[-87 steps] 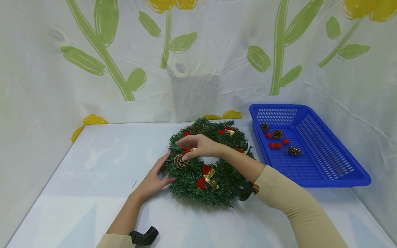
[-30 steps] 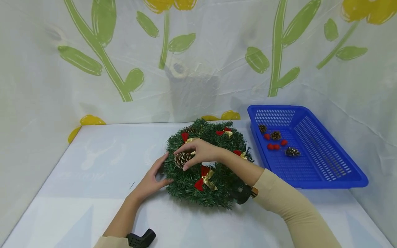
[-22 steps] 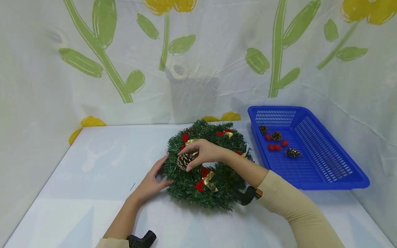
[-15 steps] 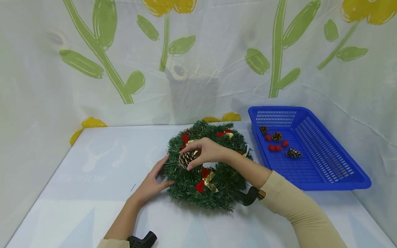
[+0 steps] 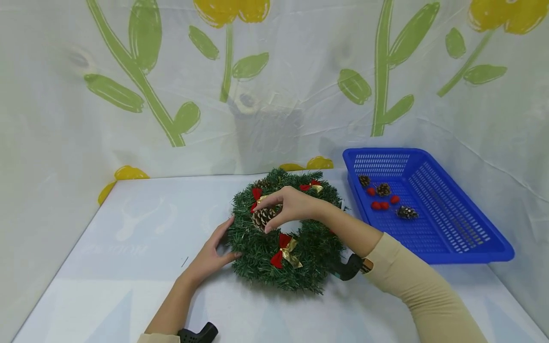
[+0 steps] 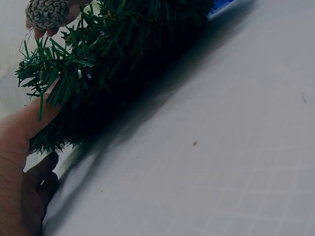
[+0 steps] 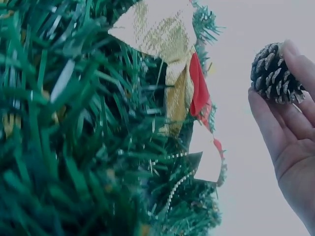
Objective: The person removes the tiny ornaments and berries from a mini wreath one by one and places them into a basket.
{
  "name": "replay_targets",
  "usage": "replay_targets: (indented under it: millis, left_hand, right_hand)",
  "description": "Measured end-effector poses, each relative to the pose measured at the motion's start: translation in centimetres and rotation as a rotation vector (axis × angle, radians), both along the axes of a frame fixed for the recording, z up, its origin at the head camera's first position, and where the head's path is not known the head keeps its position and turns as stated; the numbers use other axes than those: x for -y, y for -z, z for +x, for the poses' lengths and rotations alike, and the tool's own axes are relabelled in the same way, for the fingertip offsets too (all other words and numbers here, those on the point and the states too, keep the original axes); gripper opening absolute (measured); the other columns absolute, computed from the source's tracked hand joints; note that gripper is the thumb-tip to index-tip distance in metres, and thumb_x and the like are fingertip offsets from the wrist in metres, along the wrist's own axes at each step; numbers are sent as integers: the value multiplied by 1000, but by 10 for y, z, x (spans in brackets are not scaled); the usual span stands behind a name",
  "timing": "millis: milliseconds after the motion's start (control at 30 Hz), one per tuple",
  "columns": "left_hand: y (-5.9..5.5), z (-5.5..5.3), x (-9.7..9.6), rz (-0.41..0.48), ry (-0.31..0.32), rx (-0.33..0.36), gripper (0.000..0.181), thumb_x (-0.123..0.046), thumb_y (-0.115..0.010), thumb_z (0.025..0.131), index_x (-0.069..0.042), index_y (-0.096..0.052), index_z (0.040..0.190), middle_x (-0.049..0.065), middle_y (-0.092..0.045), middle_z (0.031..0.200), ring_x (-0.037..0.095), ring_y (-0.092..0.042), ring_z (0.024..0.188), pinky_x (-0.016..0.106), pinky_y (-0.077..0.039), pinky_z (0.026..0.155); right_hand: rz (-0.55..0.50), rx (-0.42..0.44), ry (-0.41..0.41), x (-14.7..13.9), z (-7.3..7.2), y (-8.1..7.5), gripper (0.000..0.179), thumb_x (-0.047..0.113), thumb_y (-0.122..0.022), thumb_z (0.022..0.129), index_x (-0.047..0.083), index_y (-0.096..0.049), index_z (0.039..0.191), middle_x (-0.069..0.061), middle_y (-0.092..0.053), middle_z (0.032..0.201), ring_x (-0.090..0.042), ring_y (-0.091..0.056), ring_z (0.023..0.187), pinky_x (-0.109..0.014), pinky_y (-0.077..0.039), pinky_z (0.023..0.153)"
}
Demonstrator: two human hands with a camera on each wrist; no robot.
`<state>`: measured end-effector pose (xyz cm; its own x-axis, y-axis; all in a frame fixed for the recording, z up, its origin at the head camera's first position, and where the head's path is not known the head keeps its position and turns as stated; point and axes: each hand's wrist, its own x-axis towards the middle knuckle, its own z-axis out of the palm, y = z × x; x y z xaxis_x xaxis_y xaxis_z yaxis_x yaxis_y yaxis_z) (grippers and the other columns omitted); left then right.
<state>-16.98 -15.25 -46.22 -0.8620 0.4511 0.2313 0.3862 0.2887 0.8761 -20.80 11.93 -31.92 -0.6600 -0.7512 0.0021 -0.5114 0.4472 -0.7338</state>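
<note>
A green Christmas wreath (image 5: pixel 257 259) with red and gold bows (image 5: pixel 285 250) lies on the table. My right hand (image 5: pixel 293 205) pinches a pinecone (image 5: pixel 262 218) between thumb and fingers over the wreath's left part. In the right wrist view the pinecone (image 7: pixel 275 73) stands apart from the greenery. A thin wire (image 6: pixel 25 42) hangs below the pinecone (image 6: pixel 47 14) in the left wrist view. My left hand (image 5: pixel 212 255) holds the wreath's left edge, thumb and fingers spread about it. Greenery (image 6: pixel 74 93) hides part of those fingers in the left wrist view.
A blue plastic basket (image 5: pixel 463 214) stands at the right, holding pinecones (image 5: pixel 406 212) and several red berries (image 5: pixel 376 205). White cloth with printed flowers rises behind and beside the table (image 5: pixel 128 267). A short dark strand (image 5: pixel 184 261) lies left of the wreath.
My right hand has moved a little to the right and up with the pinecone, relative to the wreath. My left hand has stayed at the wreath's edge.
</note>
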Motion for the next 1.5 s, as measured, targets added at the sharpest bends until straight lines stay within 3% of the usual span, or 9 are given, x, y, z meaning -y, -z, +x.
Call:
replay_targets:
  millis: [300, 533, 700, 800, 1000, 1067, 1333, 1500]
  left_hand:
    - [3, 1, 0, 11, -1, 8, 90, -16, -74, 81, -23, -20, 152, 11, -22, 155, 39, -19, 141, 64, -17, 109]
    - [3, 2, 0, 6, -5, 25, 90, -17, -74, 81, -24, -20, 152, 11, -21, 156, 40, -18, 141, 64, -16, 109]
    - [1, 2, -1, 11, 0, 19, 89, -17, -74, 81, -24, -20, 152, 11, -21, 156, 39, -18, 141, 63, -16, 110]
    - [1, 2, -1, 10, 3, 18, 90, -18, -73, 81, -23, -20, 152, 11, -21, 156, 39, -18, 141, 63, -16, 109]
    - [-1, 1, 0, -7, -6, 5, 90, -18, -74, 81, -22, -19, 152, 11, -21, 156, 39, -19, 141, 64, -17, 109]
    - [-2, 1, 0, -8, -4, -6, 90, -18, -74, 81, -22, -20, 152, 11, -22, 155, 39, -19, 141, 64, -17, 109]
    - [-2, 1, 0, 2, 6, -4, 90, -18, -73, 81, -23, -20, 152, 12, -21, 155, 40, -19, 141, 63, -18, 109]
    - [0, 1, 0, 6, 5, 5, 89, -18, -74, 81, -23, -20, 152, 11, -21, 156, 40, -18, 141, 63, -17, 110]
  right_hand:
    - [-27, 7, 62, -12, -6, -4, 52, 22, -81, 74, 8, -65, 122, -7, -64, 122, -21, -57, 117, -40, -50, 94]
    - [-12, 9, 150, -23, -7, -14, 49, 24, -82, 73, 11, -68, 118, -6, -65, 121, -21, -57, 116, -37, -50, 94]
    - [-46, 26, 190, -32, -10, -17, 49, 20, -81, 74, 7, -67, 118, -10, -66, 119, -17, -65, 96, -30, -55, 79]
    - [-53, 24, 214, -38, -12, -17, 49, 20, -82, 73, 7, -68, 118, -9, -68, 115, -13, -63, 84, -27, -53, 72]
    - [-53, 9, 257, -49, -17, -14, 50, 24, -82, 73, 8, -67, 118, -8, -66, 118, -16, -60, 94, -31, -53, 79]
    - [-49, 12, 267, -54, -19, -12, 50, 24, -82, 73, 8, -67, 119, -8, -66, 116, -18, -58, 88, -31, -51, 74]
    - [-41, 43, 321, -69, -24, -11, 49, 21, -81, 74, 7, -67, 119, -10, -67, 115, -20, -57, 89, -32, -51, 75]
    - [-21, 89, 331, -79, -27, -11, 50, 21, -81, 74, 7, -66, 120, -12, -62, 124, -27, -57, 109, -43, -50, 92]
